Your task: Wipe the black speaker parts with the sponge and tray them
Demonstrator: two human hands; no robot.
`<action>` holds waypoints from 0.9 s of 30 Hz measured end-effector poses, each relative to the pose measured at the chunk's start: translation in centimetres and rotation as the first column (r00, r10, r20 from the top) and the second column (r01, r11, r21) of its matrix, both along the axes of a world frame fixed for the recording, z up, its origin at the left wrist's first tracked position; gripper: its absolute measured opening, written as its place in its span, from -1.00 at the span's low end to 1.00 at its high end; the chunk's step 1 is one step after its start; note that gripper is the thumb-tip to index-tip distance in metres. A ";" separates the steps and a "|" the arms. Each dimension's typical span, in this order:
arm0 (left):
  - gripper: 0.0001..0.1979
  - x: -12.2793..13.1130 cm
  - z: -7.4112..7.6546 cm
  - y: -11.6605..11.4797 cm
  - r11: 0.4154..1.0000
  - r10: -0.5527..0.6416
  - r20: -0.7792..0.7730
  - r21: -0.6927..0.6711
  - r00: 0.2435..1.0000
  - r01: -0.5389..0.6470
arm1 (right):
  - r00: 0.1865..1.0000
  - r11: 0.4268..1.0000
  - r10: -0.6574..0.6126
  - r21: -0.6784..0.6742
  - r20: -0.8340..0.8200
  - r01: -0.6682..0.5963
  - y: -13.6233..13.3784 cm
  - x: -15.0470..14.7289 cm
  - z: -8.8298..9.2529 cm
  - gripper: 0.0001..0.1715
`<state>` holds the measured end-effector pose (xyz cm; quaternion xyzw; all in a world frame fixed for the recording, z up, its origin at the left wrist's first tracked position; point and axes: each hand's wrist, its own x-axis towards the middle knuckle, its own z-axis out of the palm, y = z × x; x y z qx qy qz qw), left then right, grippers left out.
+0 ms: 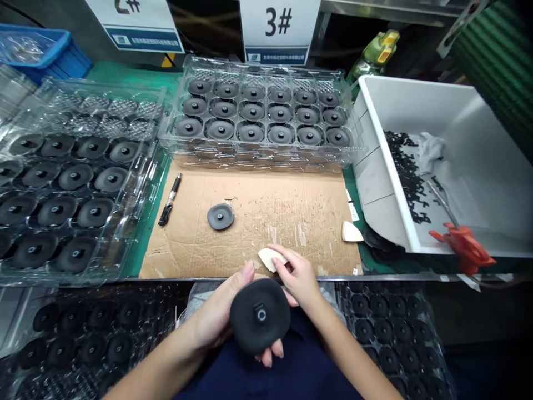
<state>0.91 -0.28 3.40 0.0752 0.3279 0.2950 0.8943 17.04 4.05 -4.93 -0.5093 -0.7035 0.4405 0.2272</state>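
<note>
My left hand (216,314) is closed around a black rounded plastic disc (245,328) with a small raised stub at its middle. The disc is held above my lap, its stub side facing me, and some fingertips show below its rim. Just right of it, my right hand (298,275) pinches a cream-coloured wedge sponge (268,259) between thumb and fingers. The sponge is apart from the disc's face. Another dark disc (220,216) lies on the cardboard sheet (200,250) in front of my hands.
Clear trays (258,153) of dark discs are stacked behind the cardboard; another tray (125,222) stands left. A pen (170,200) and a second sponge (351,232) lie on the cardboard. At right, a white bin (395,189) holds small black parts and an orange-handled tool (464,244).
</note>
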 end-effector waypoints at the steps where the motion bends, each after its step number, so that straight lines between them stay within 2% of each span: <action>1: -0.35 0.0 0.0 0.0 1.000 0.001 -0.013 0.006 1.000 -0.001 | 1.000 1.000 0.000 -0.001 0.000 0.000 0.0 0.0 0.0 -0.65; 9: -0.37 0.0 0.2 0.0 1.000 0.003 -0.044 0.015 0.999 -0.002 | 1.000 1.000 -0.006 -0.022 -0.022 0.006 -0.1 -0.1 0.2 -0.66; 14: -0.35 -0.2 -0.1 0.0 0.999 -0.009 -0.022 -0.042 1.000 0.008 | 0.996 0.997 -0.071 -0.009 -0.053 0.070 0.1 -0.3 -0.2 -0.62; 16: -0.35 -0.4 -0.4 0.1 0.996 -0.023 -0.053 -0.083 0.998 0.019 | 0.993 0.994 -0.109 0.016 -0.056 0.110 0.3 -0.1 0.5 -0.59; 19: -0.40 -0.1 -1.0 0.9 0.994 -0.023 -0.152 -0.113 0.988 0.006 | 0.984 0.984 -0.164 0.057 -0.073 0.169 0.3 0.7 3.1 -0.57; 21: -0.52 0.6 -1.6 1.5 0.992 0.037 -0.246 -0.105 0.968 -0.064 | 0.992 0.993 -0.082 0.074 -0.092 0.089 -0.1 1.3 5.3 -0.44; 24: -0.72 1.9 -2.5 1.7 0.981 0.148 -0.372 -0.063 0.916 -0.184 | 0.986 0.981 0.163 0.111 -0.041 -0.158 -1.1 1.7 7.3 -0.08; 25: -0.79 2.3 -2.8 1.5 0.974 0.196 -0.400 -0.028 0.895 -0.226 | 0.980 0.973 0.198 0.121 -0.009 -0.195 -1.4 1.6 7.5 -0.06; 27: -0.85 2.7 -3.4 1.1 0.962 0.267 -0.416 0.054 0.869 -0.269 | 0.986 0.977 0.169 0.133 0.017 -0.169 -2.0 1.5 7.4 -0.14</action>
